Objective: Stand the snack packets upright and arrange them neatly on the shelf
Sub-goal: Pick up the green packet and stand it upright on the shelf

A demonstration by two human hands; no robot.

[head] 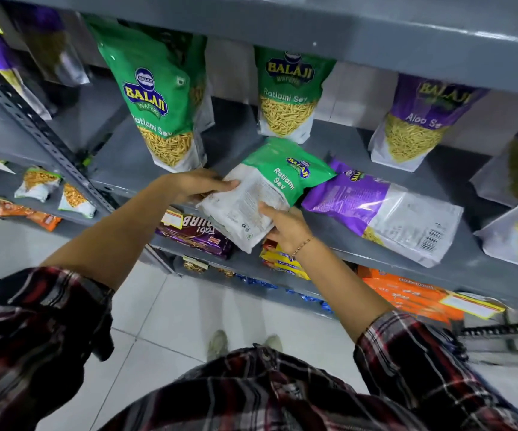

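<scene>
Both hands are clamped on one fallen green Ratlami Sev packet (264, 194): the left hand (198, 185) grips its edge at about nine o'clock and the right hand (282, 227) pinches its white bottom end at five o'clock, a hold that looks meant to swing the base down onto the grey shelf (329, 144) so it can stand. Outward at three o'clock a purple packet (379, 209) lies flat just beside it, likely next, while upright green packets (161, 98) at eleven and twelve and an upright purple Aloo Sev packet (419, 119) at two o'clock show the row it should join.
</scene>
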